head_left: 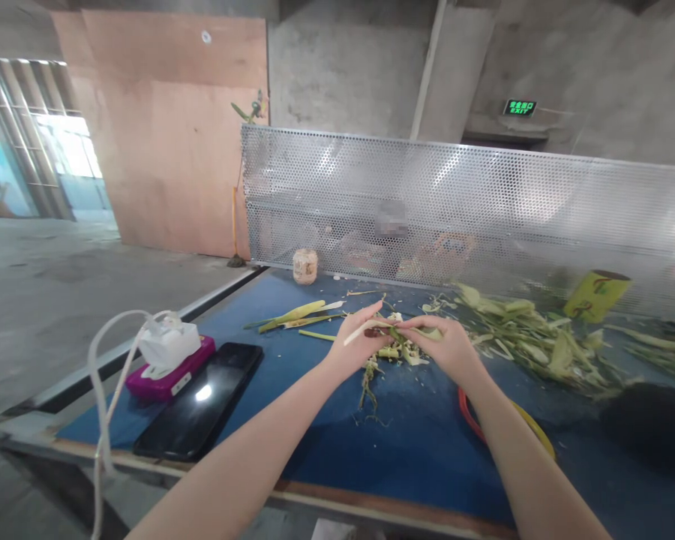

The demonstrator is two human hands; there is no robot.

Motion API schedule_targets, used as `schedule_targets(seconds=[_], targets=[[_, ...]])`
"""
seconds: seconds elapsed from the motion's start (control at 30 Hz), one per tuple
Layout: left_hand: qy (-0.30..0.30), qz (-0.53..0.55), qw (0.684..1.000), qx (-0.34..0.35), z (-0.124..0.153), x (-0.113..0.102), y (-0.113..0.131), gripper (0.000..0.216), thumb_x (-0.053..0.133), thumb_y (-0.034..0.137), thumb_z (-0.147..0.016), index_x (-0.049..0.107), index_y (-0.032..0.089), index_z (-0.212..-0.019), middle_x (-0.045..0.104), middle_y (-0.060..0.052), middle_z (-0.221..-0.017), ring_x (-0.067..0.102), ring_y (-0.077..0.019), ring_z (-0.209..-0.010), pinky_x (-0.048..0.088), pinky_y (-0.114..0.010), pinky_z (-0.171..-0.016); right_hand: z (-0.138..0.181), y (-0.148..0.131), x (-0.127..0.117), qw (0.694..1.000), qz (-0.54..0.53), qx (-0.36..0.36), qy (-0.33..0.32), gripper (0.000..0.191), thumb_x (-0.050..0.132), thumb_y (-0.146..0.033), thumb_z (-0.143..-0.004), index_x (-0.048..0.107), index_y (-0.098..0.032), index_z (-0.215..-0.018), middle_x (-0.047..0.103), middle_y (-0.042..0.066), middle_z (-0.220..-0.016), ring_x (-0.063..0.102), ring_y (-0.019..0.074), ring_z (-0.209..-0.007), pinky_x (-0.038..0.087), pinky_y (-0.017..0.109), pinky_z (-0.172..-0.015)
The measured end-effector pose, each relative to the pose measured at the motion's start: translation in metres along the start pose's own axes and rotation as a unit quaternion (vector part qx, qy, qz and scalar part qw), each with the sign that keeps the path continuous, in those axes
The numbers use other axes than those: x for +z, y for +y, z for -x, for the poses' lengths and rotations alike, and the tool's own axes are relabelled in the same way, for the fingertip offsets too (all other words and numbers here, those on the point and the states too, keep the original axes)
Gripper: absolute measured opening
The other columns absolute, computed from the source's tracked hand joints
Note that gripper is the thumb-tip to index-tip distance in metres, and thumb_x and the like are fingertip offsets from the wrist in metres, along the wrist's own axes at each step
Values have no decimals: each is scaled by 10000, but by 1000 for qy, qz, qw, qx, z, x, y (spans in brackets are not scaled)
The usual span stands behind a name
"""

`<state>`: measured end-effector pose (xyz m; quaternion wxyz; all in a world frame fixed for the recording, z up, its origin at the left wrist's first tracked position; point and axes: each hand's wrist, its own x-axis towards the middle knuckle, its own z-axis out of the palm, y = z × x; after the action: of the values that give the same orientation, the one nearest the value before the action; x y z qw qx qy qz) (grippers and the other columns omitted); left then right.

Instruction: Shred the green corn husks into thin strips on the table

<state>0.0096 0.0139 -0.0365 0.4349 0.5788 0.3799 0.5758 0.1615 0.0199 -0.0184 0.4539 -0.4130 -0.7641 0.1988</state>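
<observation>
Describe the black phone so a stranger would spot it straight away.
Find the blue tabletop below the perforated metal screen. On its left side, near the front edge, sits a magenta box topped by a white block. The phone lies flat just right of it: the glossy black slab with a bright glare spot.

Worktop point(326, 457): plain blue. Leaf strip point(355, 332), above worktop centre: pale cream. Leaf pile point(540, 337), toward right edge: pale green. Phone point(199, 411), near left front corner: black. Socket block point(140, 384), left edge: purple. Adapter point(172, 349): white. Panel point(461, 206), rear edge: silver, round-hole pattern.
</observation>
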Motion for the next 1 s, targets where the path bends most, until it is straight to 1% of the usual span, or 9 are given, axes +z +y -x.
schedule_targets(seconds=[0.1, 0.23, 0.37, 0.47, 0.53, 0.63, 0.73, 0.87, 1.0], targets=[[-20, -3, 1000, 4, -1, -2, -3, 645, 640, 103, -574, 441, 141, -1186, 671, -89, -878, 608, -168, -724, 473, -333, -718, 0, 3, 1, 1000, 21, -11, 8, 136, 567, -269, -662, 655, -182, -717, 683, 45, -776, 619, 199, -764, 461, 312, -722], [-48, 2, 998, 50, -5, -4, -7, 672, 648, 111, -564, 418, 118, -1196, 671, -94, -873, 604, -169, -737, 464, -330, -734, 0, 7, 3, 997, 49, -42, 43, 130, 557, -237, -674, 635, -183, -763, 670, 42, -799, 615, 185, -767, 457, 300, -731], [-42, -10, 997, 57, -4, -3, -7, 623, 655, 133, -563, 464, 150, -1156, 678, -63, -836, 605, -169, -726, 470, -324, -718, 0, 8, 2, 995, 35, -89, -12, 146, 526, -221, -706, 588, -193, -836, 654, 35, -826, 612, 167, -773, 449, 286, -739], [-70, -21, 995, 63, -2, -2, -5, 566, 644, 165, -587, 488, 138, -1131, 679, -67, -824, 606, -178, -745, 461, -323, -736, -1, 9, -2, 996, 31, -79, -30, 149, 525, -214, -702, 557, -191, -845, 641, 37, -851, 600, 171, -801, 444, 289, -736], [-84, -24, 994, 66, -2, -3, -7, 610, 632, 167, -601, 439, 118, -1178, 676, -82, -844, 604, -182, -761, 454, -331, -748, -2, 10, -3, 996, 46, -77, -25, 147, 527, -220, -697, 557, -195, -839, 632, 37, -884, 590, 175, -831, 433, 293, -749], [-79, -45, 994, 57, -2, -4, -10, 683, 618, 157, -604, 364, 101, -1236, 665, -103, -905, 595, -181, -772, 455, -335, -739, -3, 13, 0, 994, 88, -59, -5, 153, 534, -226, -686, 560, -206, -836, 645, 28, -839, 597, 185, -808, 420, 316, -754], [-72, -91, 991, 61, -3, -6, -9, 661, 579, 135, -621, 364, 121, -1246, 660, -90, -932, 579, -159, -749, 449, -317, -728, -2, 15, 5, 990, 130, -44, 28, 120, 534, -208, -672, 565, -220, -788, 654, 17, -780, 602, 202, -792, 402, 345, -757], [-63, -109, 989, 80, -3, -7, -6, 688, 549, 73, -607, 344, 133, -1261, 656, -87, -945, 550, -131, -685, 438, -275, -661, -1, 13, 9, 993, 101, -26, 57, 100, 545, -243, -664, 540, -211, -759, 653, 22, -764, 600, 201, -763, 402, 334, -725], [-54, -98, 990, 80, -2, -4, -7, 703, 596, 121, -608, 337, 125, -1261, 657, -103, -932, 536, -117, -624, 431, -259, -615, 0, 10, 7, 997, 62, -22, 49, 87, 550, -263, -647, 533, -193, -695, 635, 26, -726, 588, 188, -711, 409, 304, -682]])
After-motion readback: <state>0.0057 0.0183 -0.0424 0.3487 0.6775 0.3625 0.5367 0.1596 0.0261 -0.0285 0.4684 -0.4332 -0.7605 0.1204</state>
